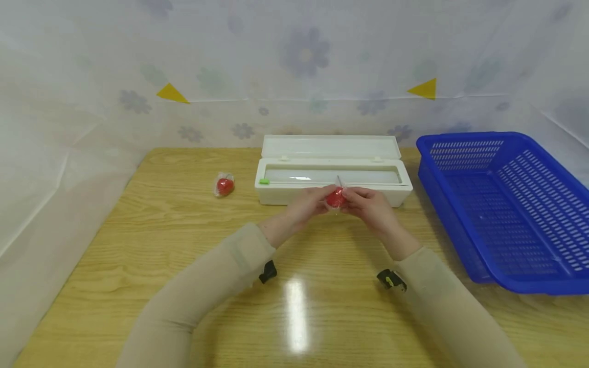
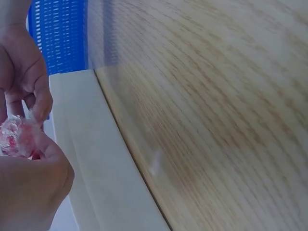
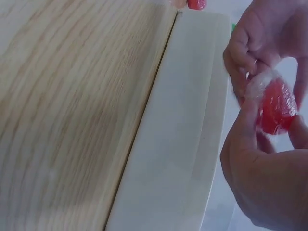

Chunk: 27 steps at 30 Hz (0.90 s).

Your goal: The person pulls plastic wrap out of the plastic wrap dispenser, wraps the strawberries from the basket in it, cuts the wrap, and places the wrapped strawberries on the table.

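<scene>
Between both hands, above the front edge of a white cling film dispenser (image 1: 333, 194), is a small red apple (image 1: 336, 198) in crinkled clear film, its thin dark stem pointing up. My left hand (image 1: 303, 204) pinches it from the left, and my right hand (image 1: 374, 209) grips it from the other side. The right wrist view shows the film bunched at one end of the apple (image 3: 278, 108), with fingers of both hands around it. The dispenser's lid (image 1: 331, 147) stands raised at the back, and a green slider (image 1: 264, 181) sits at its left end.
A second film-wrapped red apple (image 1: 224, 186) lies on the wooden table (image 1: 184, 230), left of the dispenser. To the right stands a large blue plastic basket (image 1: 483, 255). Behind the table hangs a flower-patterned cloth (image 1: 303, 92) with two yellow triangles.
</scene>
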{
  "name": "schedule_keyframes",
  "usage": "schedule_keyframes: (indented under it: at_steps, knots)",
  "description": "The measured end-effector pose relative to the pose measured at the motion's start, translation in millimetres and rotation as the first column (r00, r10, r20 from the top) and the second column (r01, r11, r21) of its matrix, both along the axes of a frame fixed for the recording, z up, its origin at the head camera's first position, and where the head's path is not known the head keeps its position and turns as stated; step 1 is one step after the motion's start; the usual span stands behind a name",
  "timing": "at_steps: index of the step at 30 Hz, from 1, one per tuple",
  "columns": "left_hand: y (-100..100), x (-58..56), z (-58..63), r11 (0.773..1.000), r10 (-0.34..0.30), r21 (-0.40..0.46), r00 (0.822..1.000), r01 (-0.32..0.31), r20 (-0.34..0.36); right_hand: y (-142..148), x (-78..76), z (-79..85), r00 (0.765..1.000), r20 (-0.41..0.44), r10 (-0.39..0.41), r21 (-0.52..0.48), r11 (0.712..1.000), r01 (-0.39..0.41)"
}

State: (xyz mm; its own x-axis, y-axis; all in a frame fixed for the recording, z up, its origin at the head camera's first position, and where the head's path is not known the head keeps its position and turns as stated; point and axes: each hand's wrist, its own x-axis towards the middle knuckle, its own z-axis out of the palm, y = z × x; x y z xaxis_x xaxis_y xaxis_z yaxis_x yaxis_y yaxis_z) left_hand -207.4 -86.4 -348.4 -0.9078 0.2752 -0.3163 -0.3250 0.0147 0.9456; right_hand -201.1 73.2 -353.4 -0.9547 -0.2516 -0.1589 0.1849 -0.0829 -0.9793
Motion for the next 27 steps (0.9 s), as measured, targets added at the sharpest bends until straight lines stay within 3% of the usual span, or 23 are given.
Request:
schedule_keyframes:
  at_steps: [4, 14, 17, 22, 27]
  knots:
    - [-1, 0.1, -0.2, 1.000, 0.018, -0.001, 1.000, -0.018, 0.013, 0, -0.9, 0.2, 1.000, -0.026, 0.000, 0.038, 0.999, 0.001]
    - [-3, 0.0, 8.6, 0.995, 0.102, -0.021, 0.994, -0.101, 0.029, -6, 1.2, 6.7, 0.994, 0.079, -0.072, -0.003, 0.997, 0.072]
    - [-5, 2.9, 11.3, 0.993, 0.111, -0.038, 0.994, -0.110, 0.012, -9, 3.2, 10.7, 0.994, 0.069, -0.080, 0.009, 0.997, 0.080]
    - [-19, 10.4, 19.7, 0.987, 0.158, 0.009, 0.987, -0.158, -0.011, -13, 6.7, 17.9, 1.000, -0.022, 0.002, 0.122, 0.992, 0.001]
    - [-53, 17.1, 43.3, 0.948, 0.294, 0.141, 0.954, -0.284, -0.057, -13, 11.1, 24.3, 0.994, -0.080, 0.074, 0.239, 0.969, -0.053]
